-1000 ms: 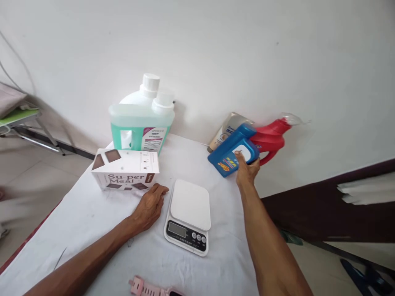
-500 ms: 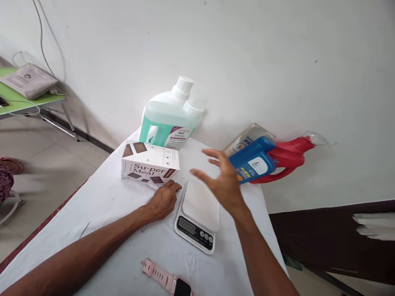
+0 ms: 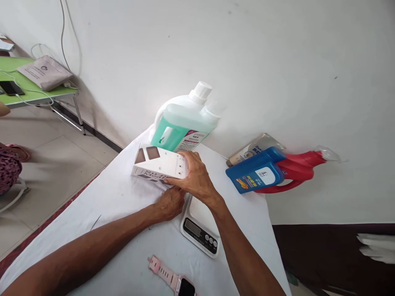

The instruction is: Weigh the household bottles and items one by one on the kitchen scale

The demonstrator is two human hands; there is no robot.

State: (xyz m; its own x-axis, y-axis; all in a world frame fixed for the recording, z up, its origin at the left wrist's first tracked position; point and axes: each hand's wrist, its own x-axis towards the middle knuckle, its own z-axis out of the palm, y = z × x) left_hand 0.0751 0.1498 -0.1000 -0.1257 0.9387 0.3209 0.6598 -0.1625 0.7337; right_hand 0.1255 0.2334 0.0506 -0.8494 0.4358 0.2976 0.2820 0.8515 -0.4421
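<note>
Gripping the carton beside the scale

Obs., left to right. White carton (image 3: 159,164) lies flat on the white cloth (image 3: 117,205), in front of the green jug (image 3: 182,127). Left hand (image 3: 169,204) rests on the cloth at the carton's near edge, fingers loosely curled, pinching nothing visible. Right hand (image 3: 194,176) is clamped over the carton's right end, fingers on top, thumb along the near face. Kitchen scale (image 3: 200,224) sits just right of both hands; its platform is partly hidden by the right forearm. Blue bottle (image 3: 254,172) lies further right.

Judgement: carton is long, grip is at one end. Supporting the free end with the left hand would keep it level.
</note>
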